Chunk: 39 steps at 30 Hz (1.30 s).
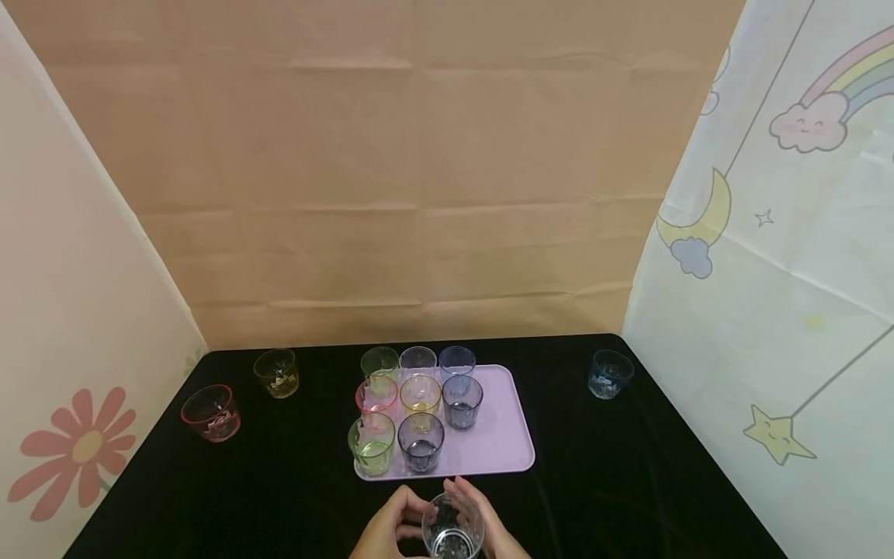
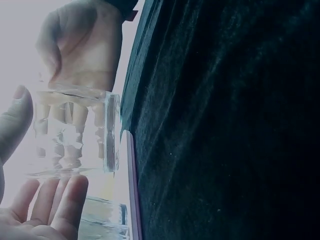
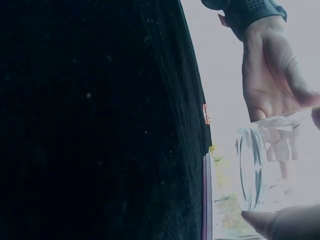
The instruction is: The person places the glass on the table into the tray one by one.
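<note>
A clear drinking glass [image 1: 454,536] is held upright between both hands at the near edge of the table, in front of the tray. My left hand [image 1: 387,528] holds its left side, with the fingers bent towards it. From the right, my right hand [image 1: 494,528] holds it too, and some of its fingers reach behind the glass. Fingers show through the glass wall in the left wrist view, where the glass [image 2: 75,132] appears sideways. Just beyond stands the pink tray [image 1: 503,435], bearing several tinted glasses, the dark grey glass [image 1: 421,446] and light green glass [image 1: 372,450] nearest.
At the left stand a red glass [image 1: 213,415] and a yellow glass [image 1: 276,374] on the black tabletop [image 1: 300,481]. A bluish glass [image 1: 610,376] stands far right. The tray's right part shows bare surface. A brown paper wall [image 1: 419,194] rises behind the table.
</note>
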Available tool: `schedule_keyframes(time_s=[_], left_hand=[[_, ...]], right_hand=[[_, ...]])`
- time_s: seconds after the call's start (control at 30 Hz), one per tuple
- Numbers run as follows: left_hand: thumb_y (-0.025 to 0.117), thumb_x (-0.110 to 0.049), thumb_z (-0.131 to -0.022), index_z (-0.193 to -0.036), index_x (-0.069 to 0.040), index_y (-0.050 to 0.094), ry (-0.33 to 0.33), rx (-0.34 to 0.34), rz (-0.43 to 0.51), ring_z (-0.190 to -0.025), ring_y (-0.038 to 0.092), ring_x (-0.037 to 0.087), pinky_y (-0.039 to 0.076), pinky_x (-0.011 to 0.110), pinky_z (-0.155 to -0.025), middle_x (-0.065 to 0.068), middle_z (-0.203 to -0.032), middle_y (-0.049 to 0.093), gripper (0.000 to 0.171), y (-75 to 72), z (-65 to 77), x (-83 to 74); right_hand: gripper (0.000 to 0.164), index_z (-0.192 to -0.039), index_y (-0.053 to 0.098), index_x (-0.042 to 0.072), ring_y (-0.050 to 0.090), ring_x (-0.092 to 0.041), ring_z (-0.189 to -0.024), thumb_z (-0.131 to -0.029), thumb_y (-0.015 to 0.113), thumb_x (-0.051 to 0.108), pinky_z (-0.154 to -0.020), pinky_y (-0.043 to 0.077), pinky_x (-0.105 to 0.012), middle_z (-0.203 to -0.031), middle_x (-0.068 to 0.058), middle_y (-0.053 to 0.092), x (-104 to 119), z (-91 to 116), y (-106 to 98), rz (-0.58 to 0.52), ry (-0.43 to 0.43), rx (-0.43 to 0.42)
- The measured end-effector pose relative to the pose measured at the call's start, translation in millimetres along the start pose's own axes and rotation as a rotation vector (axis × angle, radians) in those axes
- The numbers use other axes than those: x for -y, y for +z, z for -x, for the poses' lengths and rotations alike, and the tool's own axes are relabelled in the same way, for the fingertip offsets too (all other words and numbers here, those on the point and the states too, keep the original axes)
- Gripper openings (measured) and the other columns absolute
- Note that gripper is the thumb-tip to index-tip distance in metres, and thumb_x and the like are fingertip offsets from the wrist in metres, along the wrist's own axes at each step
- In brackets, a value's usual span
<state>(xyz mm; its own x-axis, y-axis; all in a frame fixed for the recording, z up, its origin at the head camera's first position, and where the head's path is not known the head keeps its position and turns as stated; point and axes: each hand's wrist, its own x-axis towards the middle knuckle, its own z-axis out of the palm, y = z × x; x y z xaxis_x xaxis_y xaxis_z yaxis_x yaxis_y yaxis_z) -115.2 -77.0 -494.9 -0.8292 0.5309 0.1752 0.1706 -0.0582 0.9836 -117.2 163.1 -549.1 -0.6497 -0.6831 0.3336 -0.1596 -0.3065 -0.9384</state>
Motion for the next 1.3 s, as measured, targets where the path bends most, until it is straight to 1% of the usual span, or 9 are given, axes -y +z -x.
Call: schedule_keyframes(time_s=[0.2, 0.33, 0.53, 0.6, 0.73, 0.8, 0.9, 1.07, 1.3], left_hand=[[0.081, 0.005, -0.079, -0.109, 0.011, 0.050, 0.023, 0.002, -0.009, -0.106, 0.062, 0.003, 0.058, 0.026, -0.087, 0.024, -0.117, 0.061, 0.043, -0.3, 2.3, -5.7], [0.082, 0.001, -0.080, -0.111, 0.010, 0.051, 0.005, 0.009, -0.007, -0.106, 0.063, 0.005, 0.058, 0.028, -0.088, 0.023, -0.117, 0.061, 0.045, -3.0, 2.5, -4.0], [0.088, -0.010, -0.078, -0.124, -0.009, 0.052, -0.095, 0.010, -0.007, -0.108, 0.063, 0.014, 0.058, 0.032, -0.084, 0.007, -0.125, 0.060, 0.058, -23.7, 1.6, 69.5], [0.088, -0.012, -0.078, -0.125, -0.011, 0.052, -0.112, 0.013, -0.022, -0.108, 0.063, 0.015, 0.058, 0.033, -0.082, 0.005, -0.124, 0.061, 0.060, -29.4, 3.2, 79.6], [0.082, -0.013, -0.086, -0.119, 0.000, 0.055, -0.187, -0.062, -0.081, -0.097, 0.064, 0.016, 0.058, 0.030, -0.075, 0.007, -0.111, 0.062, 0.044, -29.9, 9.0, 35.2], [0.077, -0.012, -0.090, -0.111, 0.002, 0.058, -0.235, -0.128, -0.135, -0.087, 0.064, 0.014, 0.057, 0.027, -0.069, 0.007, -0.101, 0.063, 0.031, -28.7, 12.1, 9.2], [0.072, -0.010, -0.093, -0.102, 0.000, 0.060, -0.304, -0.203, -0.202, -0.074, 0.061, 0.011, 0.055, 0.024, -0.062, 0.004, -0.090, 0.061, 0.018, -30.0, 15.1, -11.6], [0.067, -0.011, -0.095, -0.100, -0.001, 0.062, -0.400, -0.299, -0.306, -0.069, 0.061, 0.017, 0.054, 0.029, -0.059, 0.002, -0.083, 0.061, 0.012, -41.5, 14.9, -18.2], [0.067, -0.011, -0.095, -0.111, 0.005, 0.067, -0.478, -0.543, -0.446, -0.082, 0.068, 0.024, 0.058, 0.039, -0.069, 0.012, -0.098, 0.068, 0.023, -62.5, 7.2, -11.0]], right_hand=[[0.090, -0.164, 0.007, 0.020, 0.023, -0.003, -0.147, -0.098, 0.053, 0.062, -0.113, 0.028, -0.024, -0.167, 0.004, 0.019, 10, -2, 3, 0.020, 0.043, 0.005], [0.095, -0.160, 0.008, 0.005, 0.029, -0.003, -0.145, -0.098, 0.057, 0.057, -0.113, 0.030, -0.023, -0.162, 0.008, 0.028, 18, -3, 4, 0.015, 0.087, -0.016], [0.078, -0.158, 0.023, 0.015, 0.036, -0.005, -0.142, -0.098, 0.068, 0.036, -0.113, 0.032, -0.023, -0.152, 0.016, 0.040, 35, -8, 9, 0.012, 0.057, -0.048], [0.075, -0.158, 0.024, 0.014, 0.038, -0.005, -0.141, -0.098, 0.068, 0.021, -0.112, 0.033, -0.022, -0.152, 0.011, 0.041, 40, -8, 11, 0.019, 0.029, -0.072], [0.075, -0.151, 0.015, -0.012, 0.040, -0.002, -0.138, -0.095, 0.064, -0.001, -0.110, 0.034, -0.020, -0.153, -0.003, 0.040, 47, -7, 11, 0.073, 0.023, -0.139], [0.074, -0.149, 0.014, -0.014, 0.041, 0.000, -0.137, -0.095, 0.063, -0.004, -0.109, 0.036, -0.020, -0.153, -0.011, 0.039, 50, -6, 11, 0.114, 0.043, -0.173], [0.075, -0.149, 0.016, -0.014, 0.042, 0.000, -0.136, -0.093, 0.066, -0.004, -0.110, 0.037, -0.021, -0.151, -0.025, 0.037, 52, -6, 8, 0.146, 0.056, -0.222], [0.079, -0.150, 0.017, -0.011, 0.043, -0.001, -0.136, -0.091, 0.069, -0.002, -0.111, 0.036, -0.020, -0.150, -0.031, 0.036, 56, -7, 3, 0.156, 0.077, -0.274], [0.079, -0.147, 0.017, -0.015, 0.042, -0.003, -0.138, -0.089, 0.069, -0.007, -0.112, 0.034, -0.020, -0.147, -0.046, 0.026, 56, -10, -8, 0.234, -0.021, -0.309]])
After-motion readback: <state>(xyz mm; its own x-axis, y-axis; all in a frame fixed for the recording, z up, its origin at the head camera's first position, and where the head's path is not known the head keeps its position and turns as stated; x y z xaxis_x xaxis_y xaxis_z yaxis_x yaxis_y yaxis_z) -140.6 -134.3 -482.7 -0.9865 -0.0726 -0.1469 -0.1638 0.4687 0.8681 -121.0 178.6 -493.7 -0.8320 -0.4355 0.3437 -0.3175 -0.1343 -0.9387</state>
